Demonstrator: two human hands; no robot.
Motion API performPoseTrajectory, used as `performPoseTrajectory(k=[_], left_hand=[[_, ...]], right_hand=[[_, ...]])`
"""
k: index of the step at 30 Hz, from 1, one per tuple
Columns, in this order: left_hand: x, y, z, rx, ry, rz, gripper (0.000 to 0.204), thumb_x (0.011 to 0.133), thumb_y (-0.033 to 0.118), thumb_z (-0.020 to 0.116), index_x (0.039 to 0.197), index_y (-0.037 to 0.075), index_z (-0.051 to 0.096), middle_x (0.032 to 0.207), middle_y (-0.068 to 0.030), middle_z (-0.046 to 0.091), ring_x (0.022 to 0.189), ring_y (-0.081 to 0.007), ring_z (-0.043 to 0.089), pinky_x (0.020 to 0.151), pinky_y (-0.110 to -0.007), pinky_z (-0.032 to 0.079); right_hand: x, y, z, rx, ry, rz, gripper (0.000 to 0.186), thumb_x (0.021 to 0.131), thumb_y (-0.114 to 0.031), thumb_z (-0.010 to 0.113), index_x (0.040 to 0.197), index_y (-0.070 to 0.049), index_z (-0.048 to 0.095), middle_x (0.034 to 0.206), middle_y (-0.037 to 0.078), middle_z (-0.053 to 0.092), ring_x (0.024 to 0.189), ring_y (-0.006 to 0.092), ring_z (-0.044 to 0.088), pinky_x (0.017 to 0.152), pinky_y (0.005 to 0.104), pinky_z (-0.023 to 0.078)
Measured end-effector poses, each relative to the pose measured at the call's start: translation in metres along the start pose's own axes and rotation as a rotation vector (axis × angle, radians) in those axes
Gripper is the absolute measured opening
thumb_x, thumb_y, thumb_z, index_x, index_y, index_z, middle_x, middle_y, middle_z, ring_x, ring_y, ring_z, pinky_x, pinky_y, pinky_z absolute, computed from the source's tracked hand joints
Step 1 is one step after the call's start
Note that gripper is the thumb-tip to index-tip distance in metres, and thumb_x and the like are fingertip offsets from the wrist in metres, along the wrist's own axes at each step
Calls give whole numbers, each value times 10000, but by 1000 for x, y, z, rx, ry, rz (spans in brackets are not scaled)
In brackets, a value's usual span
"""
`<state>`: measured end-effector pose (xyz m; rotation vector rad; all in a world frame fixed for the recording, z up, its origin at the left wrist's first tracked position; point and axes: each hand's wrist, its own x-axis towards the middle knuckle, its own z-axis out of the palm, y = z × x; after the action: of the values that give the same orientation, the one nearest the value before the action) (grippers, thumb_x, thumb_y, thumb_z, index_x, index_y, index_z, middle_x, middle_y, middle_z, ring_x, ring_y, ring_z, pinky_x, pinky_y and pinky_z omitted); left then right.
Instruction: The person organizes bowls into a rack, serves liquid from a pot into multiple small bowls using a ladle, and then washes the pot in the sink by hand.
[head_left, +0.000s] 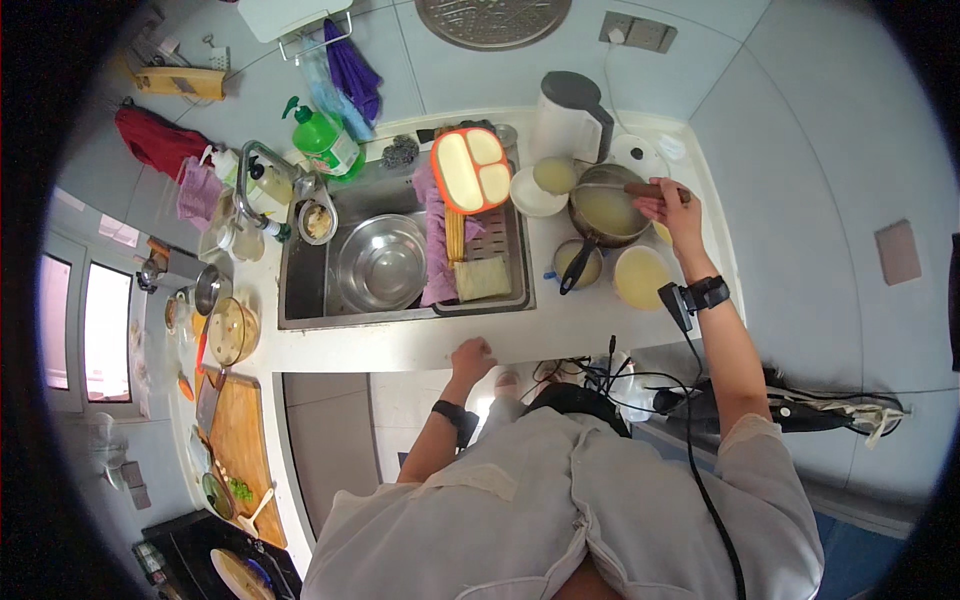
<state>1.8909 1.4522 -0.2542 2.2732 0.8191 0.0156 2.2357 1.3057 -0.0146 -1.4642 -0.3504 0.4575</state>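
Brown wooden handle [636, 188] pinched in the right hand [672, 210], a utensil reaches over the black-handled saucepan [608, 215] of pale liquid, right of the sink [310, 275], hemmed in by a filled bowl [642, 279] and white jug [560, 125]. The left hand [472, 360] curls loosely by the counter [390, 345]. Behind the sink, a green pump bottle [325, 142] bears a pale label, too small to read.

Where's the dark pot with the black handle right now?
In the head view, the dark pot is right of the sink, in front of and slightly right of the white jug, with the right hand at its right side.
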Motion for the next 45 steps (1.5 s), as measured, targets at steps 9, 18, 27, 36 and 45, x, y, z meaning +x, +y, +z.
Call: performPoseTrajectory(k=[9, 18, 27, 36, 45], left_hand=[[0, -1, 0, -3, -69, -37, 244, 541, 206, 682, 724, 121, 544, 714, -36, 544, 745, -230, 545, 641, -361, 432], [10, -9, 1, 65, -94, -16, 263, 576, 237, 683, 762, 106, 551, 748, -57, 563, 762, -232, 548, 660, -364, 435], [195, 44, -51, -529, -17, 117, 444, 744, 85, 489, 1163, -15, 380, 995, -137, 523, 906, -230, 509, 779, -309, 413], [268, 108, -25, -513, 60, 21, 450, 745, 23, 442, 1181, -50, 357, 1107, -166, 487, 971, -231, 485, 792, -285, 396], [262, 95, -34, -773, -120, 120, 596, 659, -53, 430, 1244, -25, 319, 1151, -180, 469, 1010, -232, 469, 756, -292, 387]], right_hand=[[-15, 35, 17, -565, -259, -443, 190, 791, -126, 572, 955, -32, 555, 892, 92, 589, 720, 213, 591, 630, 268, 486], [-61, -5, -6, -926, -297, -586, 204, 744, -37, 574, 947, -59, 578, 870, 109, 581, 726, 246, 571, 637, 284, 461], [-56, 18, -59, -919, -17, -521, 158, 743, -41, 575, 898, -17, 589, 859, 142, 602, 709, 243, 603, 639, 279, 477], [-51, 43, -47, -1088, 56, -477, 155, 774, -166, 562, 887, -63, 587, 792, 131, 590, 623, 259, 589, 580, 314, 476], [-34, 54, -56, -49, 124, 68, 281, 875, -212, 451, 952, 50, 520, 775, 126, 586, 670, 199, 612, 582, 248, 502]])
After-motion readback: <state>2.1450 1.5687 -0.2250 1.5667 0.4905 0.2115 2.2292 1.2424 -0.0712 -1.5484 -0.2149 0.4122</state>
